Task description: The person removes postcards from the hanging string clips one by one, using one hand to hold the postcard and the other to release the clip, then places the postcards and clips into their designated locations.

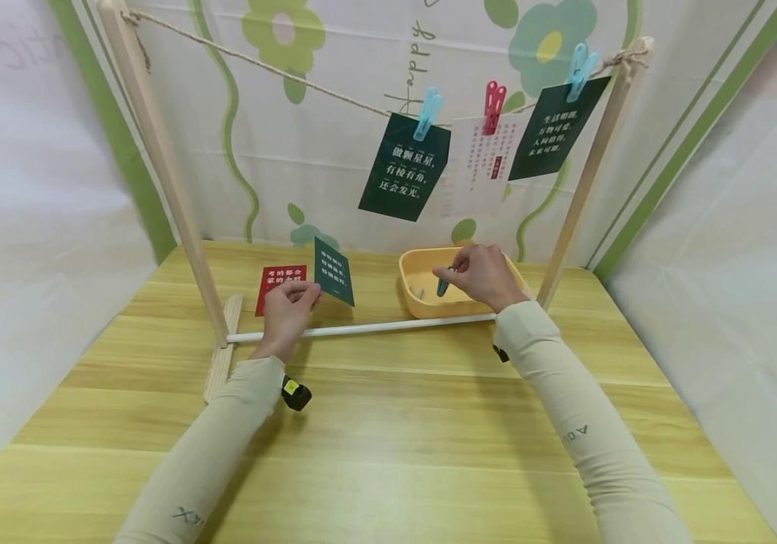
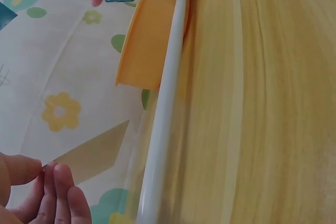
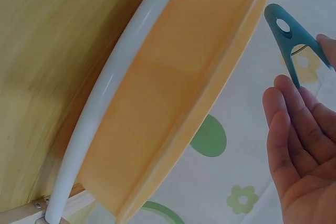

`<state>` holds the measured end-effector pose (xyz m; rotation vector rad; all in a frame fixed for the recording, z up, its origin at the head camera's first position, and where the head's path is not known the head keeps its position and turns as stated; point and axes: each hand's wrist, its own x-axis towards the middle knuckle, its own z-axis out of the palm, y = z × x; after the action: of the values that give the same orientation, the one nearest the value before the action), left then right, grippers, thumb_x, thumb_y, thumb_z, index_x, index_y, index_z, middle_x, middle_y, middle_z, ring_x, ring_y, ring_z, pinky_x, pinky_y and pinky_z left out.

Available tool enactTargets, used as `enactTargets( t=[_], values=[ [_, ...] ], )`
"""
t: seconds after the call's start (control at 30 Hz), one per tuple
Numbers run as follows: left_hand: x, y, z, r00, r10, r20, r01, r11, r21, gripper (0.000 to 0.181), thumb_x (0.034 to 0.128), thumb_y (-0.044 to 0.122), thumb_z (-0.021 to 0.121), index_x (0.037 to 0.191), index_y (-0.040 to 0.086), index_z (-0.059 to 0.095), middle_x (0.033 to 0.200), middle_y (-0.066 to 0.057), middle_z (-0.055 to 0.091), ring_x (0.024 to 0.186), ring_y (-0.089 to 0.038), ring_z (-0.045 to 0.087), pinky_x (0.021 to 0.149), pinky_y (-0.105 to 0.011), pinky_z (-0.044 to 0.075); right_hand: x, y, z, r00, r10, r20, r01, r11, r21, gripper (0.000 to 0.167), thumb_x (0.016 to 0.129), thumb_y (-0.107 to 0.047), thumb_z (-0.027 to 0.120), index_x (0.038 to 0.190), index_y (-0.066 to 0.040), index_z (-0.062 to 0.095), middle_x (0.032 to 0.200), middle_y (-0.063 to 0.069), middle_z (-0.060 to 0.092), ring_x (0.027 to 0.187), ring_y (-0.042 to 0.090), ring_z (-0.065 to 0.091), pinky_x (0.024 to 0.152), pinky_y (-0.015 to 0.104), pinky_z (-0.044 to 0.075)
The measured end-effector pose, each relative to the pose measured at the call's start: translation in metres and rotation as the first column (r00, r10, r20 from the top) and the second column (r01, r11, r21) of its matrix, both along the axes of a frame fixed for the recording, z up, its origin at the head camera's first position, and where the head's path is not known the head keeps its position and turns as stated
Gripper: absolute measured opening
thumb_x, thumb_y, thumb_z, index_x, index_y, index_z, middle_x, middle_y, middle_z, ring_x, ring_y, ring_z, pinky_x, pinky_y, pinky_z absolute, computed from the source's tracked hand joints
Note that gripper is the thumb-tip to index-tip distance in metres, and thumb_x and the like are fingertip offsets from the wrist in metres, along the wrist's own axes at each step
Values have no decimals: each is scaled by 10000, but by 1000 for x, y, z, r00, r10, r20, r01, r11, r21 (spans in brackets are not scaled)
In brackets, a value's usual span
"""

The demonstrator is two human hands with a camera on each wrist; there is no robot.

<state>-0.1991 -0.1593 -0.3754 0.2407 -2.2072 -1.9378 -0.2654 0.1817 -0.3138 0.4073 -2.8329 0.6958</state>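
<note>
Between thumb and fingers, my left hand (image 1: 288,311) pinches a dark green card (image 1: 334,272) with white writing by its lower left edge; its plain back (image 2: 97,153) shows in the left wrist view. A red card (image 1: 281,281) stands or lies just behind that hand; which, I cannot tell. Above the yellow basket (image 1: 422,306), my right hand (image 1: 485,276) pinches a blue-green clothespin (image 3: 294,38) by its handle ends. Another small clip appears to lie inside the basket. On the string (image 1: 259,60) hang two dark green cards (image 1: 405,168) and a white card (image 1: 482,166), held by clothespins.
A wooden frame with a left post (image 1: 164,174) and a right post (image 1: 592,181) carries the string. Its white bar (image 1: 374,328) runs low across the table (image 1: 388,438), in front of the basket. A flowered cloth (image 1: 361,45) covers the back.
</note>
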Motion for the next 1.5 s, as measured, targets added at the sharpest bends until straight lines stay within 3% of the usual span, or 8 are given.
enactTargets(
  t=[0.17, 0.3, 0.43, 0.6, 1.0, 1.27, 1.5],
  values=[
    [-1, 0, -3, 1000, -10, 29, 10, 1000, -21, 270, 1060, 226, 657, 1228, 19, 704, 996, 13, 770, 868, -13, 686, 997, -337, 594, 0, -2, -3, 1000, -1, 19, 1, 1000, -16, 413, 915, -501, 804, 910, -89, 763, 984, 112, 765, 872, 262, 698, 784, 414, 603],
    [-1, 0, -6, 999, -20, 48, 22, 999, -38, 274, 1065, 229, 649, 1235, 19, 697, 1102, -83, 778, 913, -59, 692, 999, -361, 590, 0, -3, -6, 1000, 19, 14, -19, 1000, -24, 393, 915, -473, 815, 895, -85, 760, 965, 108, 764, 861, 254, 698, 774, 401, 597],
    [-1, 2, -8, 998, -25, 51, 27, 998, -51, 278, 1070, 226, 640, 1241, 14, 693, 1246, -211, 743, 1043, -203, 724, 1015, -393, 592, -1, -4, -10, 1000, 20, 8, -20, 1000, -17, 391, 913, -473, 818, 890, -87, 759, 955, 105, 761, 848, 251, 691, 762, 392, 590],
    [-2, 2, -10, 998, -27, 54, 31, 997, -77, 284, 1074, 227, 631, 1248, 11, 690, 1257, -226, 739, 1175, -341, 704, 1014, -418, 588, -1, -5, -12, 1000, 20, 8, -20, 1000, -3, 400, 914, -478, 816, 912, -82, 762, 960, 103, 763, 850, 254, 684, 766, 396, 586],
    [-4, 1, -15, 998, -33, 60, 44, 983, -181, 267, 1059, 223, 657, 1225, 18, 702, 1225, -231, 741, 1131, -364, 710, 748, -198, 525, 0, -7, -13, 999, 18, 32, -18, 1000, 12, 393, 924, -464, 810, 945, -76, 755, 954, 101, 758, 856, 257, 658, 767, 388, 572],
    [-3, -4, -15, 999, -21, 50, 34, 960, -278, 249, 1041, 203, 680, 1199, 14, 716, 1160, -198, 750, 1038, -315, 719, 779, -246, 524, -1, -7, -16, 1000, 22, 23, -22, 999, 26, 392, 921, -457, 814, 919, -71, 750, 941, 107, 757, 851, 262, 653, 767, 394, 568],
    [-3, -10, -15, 996, -30, 82, 56, 938, -341, 265, 1040, 205, 679, 1195, -3, 734, 1129, -197, 750, 948, -240, 680, 750, -239, 517, -2, -9, -19, 999, 24, 31, -25, 999, 36, 390, 920, -458, 814, 921, -72, 753, 950, 110, 766, 865, 266, 661, 787, 405, 571]
  ],
)
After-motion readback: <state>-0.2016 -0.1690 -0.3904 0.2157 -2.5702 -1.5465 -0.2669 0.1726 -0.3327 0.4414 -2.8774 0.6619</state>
